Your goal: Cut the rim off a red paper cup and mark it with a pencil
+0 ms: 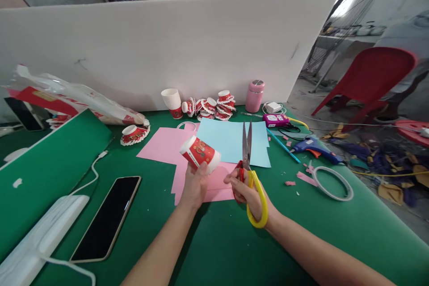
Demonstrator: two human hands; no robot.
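My left hand (195, 186) is closed round a red paper cup (201, 152) with gold lettering, tilted over on its side above the paper. In my right hand (250, 194) is a pair of scissors (247, 154) with one yellow and one red handle, its blades pointing up and slightly apart. Under both hands lie pink paper sheets (164, 145), and a light blue sheet (228, 136) is just behind them. The scissors stand to the right of the cup and do not touch it.
Behind stand a cup stack (171, 100), several cut cups (209, 106) and a pink flask (254, 97). To the right lie a blue glue gun (315, 148) and a tape roll (333, 183). A phone (107, 219), a power strip (43, 237) and another cut cup (134, 134) are left.
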